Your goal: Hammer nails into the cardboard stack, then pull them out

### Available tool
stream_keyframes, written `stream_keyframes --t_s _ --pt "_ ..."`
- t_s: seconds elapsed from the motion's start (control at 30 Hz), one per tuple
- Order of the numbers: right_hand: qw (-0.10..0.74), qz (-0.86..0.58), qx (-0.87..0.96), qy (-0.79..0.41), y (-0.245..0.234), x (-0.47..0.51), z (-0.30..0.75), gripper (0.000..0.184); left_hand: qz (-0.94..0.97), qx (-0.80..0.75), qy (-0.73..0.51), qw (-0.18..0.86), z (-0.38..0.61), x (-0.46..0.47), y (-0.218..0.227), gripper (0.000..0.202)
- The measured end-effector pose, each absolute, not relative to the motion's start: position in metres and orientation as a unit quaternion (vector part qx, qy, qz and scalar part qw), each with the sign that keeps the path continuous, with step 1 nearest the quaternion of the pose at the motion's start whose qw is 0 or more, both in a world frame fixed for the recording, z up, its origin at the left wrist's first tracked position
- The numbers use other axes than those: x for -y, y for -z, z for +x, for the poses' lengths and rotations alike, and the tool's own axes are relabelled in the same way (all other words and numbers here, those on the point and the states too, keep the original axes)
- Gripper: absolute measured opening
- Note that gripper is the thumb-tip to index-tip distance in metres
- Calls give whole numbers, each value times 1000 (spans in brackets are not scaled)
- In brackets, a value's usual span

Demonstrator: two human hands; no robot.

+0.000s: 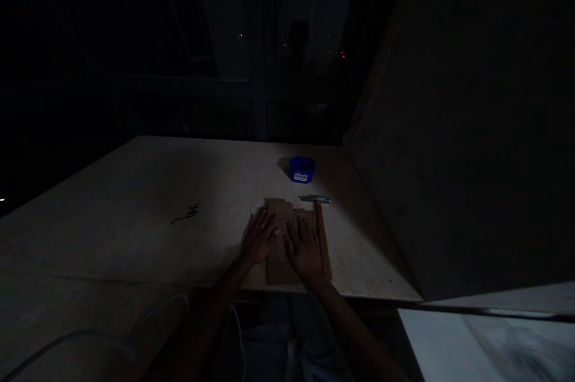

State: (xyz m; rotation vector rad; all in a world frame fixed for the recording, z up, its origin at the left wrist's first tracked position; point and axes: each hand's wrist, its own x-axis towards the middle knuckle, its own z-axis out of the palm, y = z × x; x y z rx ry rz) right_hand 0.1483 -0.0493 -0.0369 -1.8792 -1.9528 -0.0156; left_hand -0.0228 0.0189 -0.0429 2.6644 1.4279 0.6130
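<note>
Both of my hands lie flat on a brown piece of cardboard (281, 209) near the front edge of a pale wooden board table (179, 202). My left hand (259, 238) rests palm down on the cardboard's left side, fingers stretched out. My right hand (304, 247) lies flat on its right side, fingers spread. A hammer (320, 227) with a wooden handle and metal head sits just right of my right hand, along the cardboard's edge. The scene is very dark.
A small blue tub (302, 169) stands beyond the cardboard. Thin dark bits (186, 214) lie on the table to the left. A large board (458, 148) leans up at the right. A dark window (278, 41) is behind. A cable (67, 343) hangs lower left.
</note>
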Motion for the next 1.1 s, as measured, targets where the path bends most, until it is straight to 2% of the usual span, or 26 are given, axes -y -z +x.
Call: stream_keyframes --t_s 0.4,0.8,1.1 --pt "233 -671 704 11 32 51 147 52 865 -464 -189 40 -25 -20 41 57" --pt "357 -627 692 -39 45 47 161 42 855 -470 -209 61 -26 -29 51 54" --pt "378 -612 693 -49 46 45 161 40 846 -471 -213 127 -28 -40 56 55"
